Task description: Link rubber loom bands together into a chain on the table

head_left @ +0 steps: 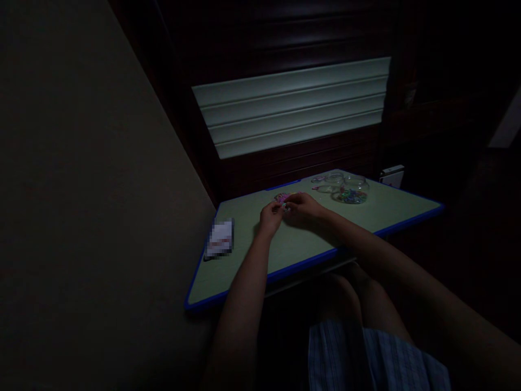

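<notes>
The view is very dim, falling to near black at the corners and along the right side. 1 pale band of light on the slatted shutter is the only bright area, and it spills softly over the tabletop. The left hand and right hand show murkily, their fingers indistinct. A pixelated patch masks part of the table's left.

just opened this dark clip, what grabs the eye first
The pale lit slatted panel glows at top centre. Below it, on the green blue-edged table, the left hand and right hand hold a small pink item, with a glass bowl of coloured bits to their right.
</notes>
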A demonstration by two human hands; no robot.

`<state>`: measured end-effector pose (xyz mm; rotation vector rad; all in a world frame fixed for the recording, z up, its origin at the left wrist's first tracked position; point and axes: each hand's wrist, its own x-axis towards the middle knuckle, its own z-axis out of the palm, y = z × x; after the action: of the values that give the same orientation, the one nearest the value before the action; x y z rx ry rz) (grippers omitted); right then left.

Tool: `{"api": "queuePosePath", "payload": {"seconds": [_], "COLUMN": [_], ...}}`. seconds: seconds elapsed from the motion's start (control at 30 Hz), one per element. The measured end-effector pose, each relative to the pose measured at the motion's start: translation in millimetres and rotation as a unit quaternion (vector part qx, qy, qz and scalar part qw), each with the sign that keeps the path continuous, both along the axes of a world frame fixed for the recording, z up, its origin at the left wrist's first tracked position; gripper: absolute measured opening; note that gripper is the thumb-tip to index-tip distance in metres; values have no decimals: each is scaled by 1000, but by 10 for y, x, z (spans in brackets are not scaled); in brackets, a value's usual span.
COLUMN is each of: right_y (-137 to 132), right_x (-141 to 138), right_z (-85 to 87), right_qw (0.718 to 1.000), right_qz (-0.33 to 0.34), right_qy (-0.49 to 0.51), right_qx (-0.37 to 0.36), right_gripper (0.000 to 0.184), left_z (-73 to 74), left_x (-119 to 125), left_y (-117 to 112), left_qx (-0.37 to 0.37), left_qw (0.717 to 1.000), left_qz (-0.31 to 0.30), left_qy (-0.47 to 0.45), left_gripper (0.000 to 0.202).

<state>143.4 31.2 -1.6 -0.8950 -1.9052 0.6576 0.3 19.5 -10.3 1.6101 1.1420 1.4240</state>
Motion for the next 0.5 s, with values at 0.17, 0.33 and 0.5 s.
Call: {"api": "queuePosePath", "payload": {"seconds": [0.17,0.33,0.5], "right_y": [34,62,30], "right_x": [34,51,27], "right_z": [-18,-49,-31], "right_qw": [999,1000,1000], "right_qz": [17,18,-15], "right_qy": [22,12,6], "right_qx": [-30,-21,-5], "right_gripper": [23,22,19], "left_z": [-25,-54,-64], "left_x": [-3,-14,-17], "left_y": [35,81,87], "left_qx": [5,7,8], "left_qw": [1000,1000,1000], "left_qz": [-3,2,0], "left_qy": [5,14,4], "left_gripper": [11,10,9]}}
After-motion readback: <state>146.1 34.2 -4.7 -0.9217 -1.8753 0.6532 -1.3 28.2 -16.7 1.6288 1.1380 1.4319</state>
